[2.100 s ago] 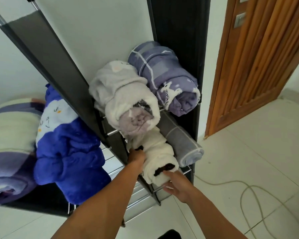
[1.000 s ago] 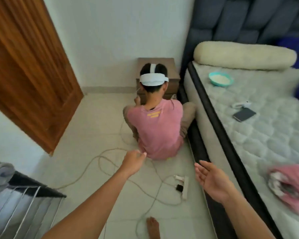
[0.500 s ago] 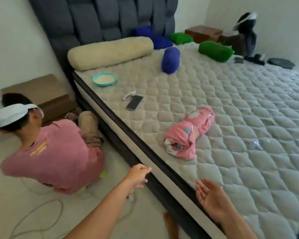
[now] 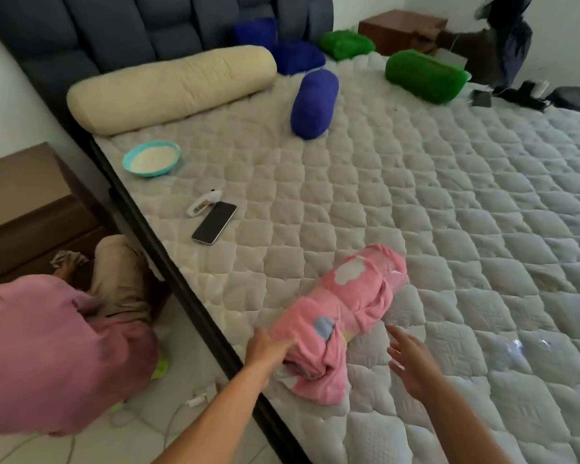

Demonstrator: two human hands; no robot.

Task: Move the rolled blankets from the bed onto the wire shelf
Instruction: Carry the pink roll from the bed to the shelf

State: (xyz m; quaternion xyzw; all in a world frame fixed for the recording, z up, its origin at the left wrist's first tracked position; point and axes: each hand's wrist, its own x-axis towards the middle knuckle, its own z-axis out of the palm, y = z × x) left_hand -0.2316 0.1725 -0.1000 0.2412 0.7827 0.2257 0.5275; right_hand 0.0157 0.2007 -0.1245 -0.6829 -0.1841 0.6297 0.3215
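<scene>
Pink fleece, rolled into a loose bundle with pale cloud and blue patches, is the rolled blanket (image 4: 340, 316) now within reach. It lies on the quilted white mattress (image 4: 449, 229) near the bed's near edge. Half a second ago both hands hung short of the bed; the view has since closed in and the left hand (image 4: 268, 346) now touches the roll's near end, fingers pressed into the fabric. Whether it has closed a grip cannot be told. The right hand (image 4: 412, 360) is spread wide and empty, just beside the roll's other flank and not yet in contact. Judgement: the pick-up of this roll is beginning; lifting is not yet done.

Other rolls wait well apart near the headboard: a dark blue roll (image 4: 313, 103) and a green roll (image 4: 426, 75). The wire shelf is out of view. The right hand is motion-blurred. A seated person in a pink shirt (image 4: 54, 356) is cut off at the left edge.
</scene>
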